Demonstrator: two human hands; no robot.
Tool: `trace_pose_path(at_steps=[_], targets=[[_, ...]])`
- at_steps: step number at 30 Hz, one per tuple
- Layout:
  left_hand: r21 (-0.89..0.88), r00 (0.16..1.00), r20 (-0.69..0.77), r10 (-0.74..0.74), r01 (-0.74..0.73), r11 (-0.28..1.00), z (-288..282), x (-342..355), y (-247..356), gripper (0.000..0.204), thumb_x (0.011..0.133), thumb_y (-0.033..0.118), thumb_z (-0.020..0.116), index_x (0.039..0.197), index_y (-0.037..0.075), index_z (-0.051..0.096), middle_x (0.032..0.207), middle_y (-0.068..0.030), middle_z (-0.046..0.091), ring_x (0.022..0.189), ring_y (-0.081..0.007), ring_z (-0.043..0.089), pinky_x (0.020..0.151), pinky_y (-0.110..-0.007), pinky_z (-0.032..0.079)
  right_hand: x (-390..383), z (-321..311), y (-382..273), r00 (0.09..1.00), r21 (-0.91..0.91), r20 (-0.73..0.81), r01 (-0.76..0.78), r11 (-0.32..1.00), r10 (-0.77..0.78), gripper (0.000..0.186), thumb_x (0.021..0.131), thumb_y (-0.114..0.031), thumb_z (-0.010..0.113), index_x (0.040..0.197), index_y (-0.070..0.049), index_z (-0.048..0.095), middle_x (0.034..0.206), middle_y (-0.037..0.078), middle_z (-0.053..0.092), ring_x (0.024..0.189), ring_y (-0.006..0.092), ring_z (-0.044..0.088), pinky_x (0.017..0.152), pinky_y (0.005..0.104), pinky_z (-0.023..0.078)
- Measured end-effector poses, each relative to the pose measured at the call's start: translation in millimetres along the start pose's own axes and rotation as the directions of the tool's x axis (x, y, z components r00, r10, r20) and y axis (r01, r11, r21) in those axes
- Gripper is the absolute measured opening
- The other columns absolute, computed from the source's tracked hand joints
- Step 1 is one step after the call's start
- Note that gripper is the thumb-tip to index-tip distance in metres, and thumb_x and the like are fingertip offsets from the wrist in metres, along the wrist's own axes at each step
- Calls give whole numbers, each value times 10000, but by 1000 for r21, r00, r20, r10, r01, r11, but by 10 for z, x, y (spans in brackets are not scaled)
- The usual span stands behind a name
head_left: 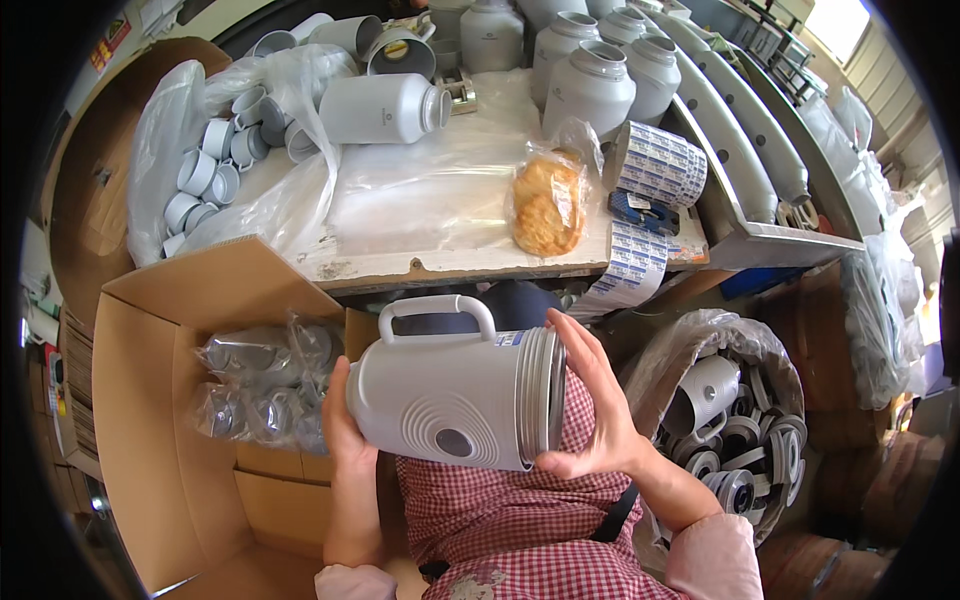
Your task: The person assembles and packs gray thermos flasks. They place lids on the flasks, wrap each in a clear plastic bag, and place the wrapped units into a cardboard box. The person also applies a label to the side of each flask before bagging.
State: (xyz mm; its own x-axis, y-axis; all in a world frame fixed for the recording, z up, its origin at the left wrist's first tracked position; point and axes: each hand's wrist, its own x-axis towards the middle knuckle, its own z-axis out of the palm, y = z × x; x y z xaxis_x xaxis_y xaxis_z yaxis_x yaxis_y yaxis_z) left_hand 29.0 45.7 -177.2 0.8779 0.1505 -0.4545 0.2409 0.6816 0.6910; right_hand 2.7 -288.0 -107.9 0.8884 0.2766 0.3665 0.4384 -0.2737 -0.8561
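In the lower centre of the frame the grey jug body (455, 395) lies sideways, left hand (340, 425) cupping its base, right hand (590, 410) spread over its threaded mouth.

You held a smooth, matt grey plastic jug (455, 395). Beside you stood a rough brown cardboard box (150, 400); glossy clear plastic sheeting (420, 190) covered the chipped wooden worktop (400, 268).
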Motion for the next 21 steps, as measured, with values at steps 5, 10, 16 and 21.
trace_pose_path(at_steps=[5, 10, 16, 21], targets=[[40, 1000, -22, -18, 18, 999, 147, -3, -49, 424, 1090, 377, 562, 1185, -16, 693, 1070, -99, 740, 950, -185, 711, 835, -340, 571, -36, 119, -23, 990, -17, -51, 132, 991, -133, 1299, 660, -563, 941, 1631, 25, 310, 1656, 282, 312, 1510, 398, 395, 1200, 524, 355], [291, 633, 343, 694, -774, 562, 458, -436, 120, 515, 1032, 408, 601, 1239, -60, 655, 1116, -239, 702, 1089, -365, 692, 1002, -443, 551, -310, 215, 87, 677, 770, 212, -560, 306, 705, 1016, 930, -715, 594, 1610, 4, 363, 1545, 207, 529, 1405, 321, 541, 1180, 468, 429], [275, 789, 455, 412, -565, 778, 776, -261, 268, 360, 969, 344, 715, 892, 14, 594, 1229, -210, 682, 1177, -320, 647, 1003, -396, 516, -605, 376, 41, 593, 842, 113, -484, 240, 797, 1019, 943, -709, 582, 1611, 19, 333, 1560, 220, 501, 1426, 343, 514, 1211, 490, 383], [213, 893, 256, 370, -425, 880, 835, -228, 59, 427, 1050, 392, 546, 1065, -22, 650, 1257, -151, 642, 1202, -238, 634, 1000, -360, 505, -517, 338, 87, 797, 644, -192, -339, 686, 573, 1295, 792, -774, 737, 1654, 26, 196, 1601, 233, 397, 1480, 319, 420, 1230, 440, 311]])
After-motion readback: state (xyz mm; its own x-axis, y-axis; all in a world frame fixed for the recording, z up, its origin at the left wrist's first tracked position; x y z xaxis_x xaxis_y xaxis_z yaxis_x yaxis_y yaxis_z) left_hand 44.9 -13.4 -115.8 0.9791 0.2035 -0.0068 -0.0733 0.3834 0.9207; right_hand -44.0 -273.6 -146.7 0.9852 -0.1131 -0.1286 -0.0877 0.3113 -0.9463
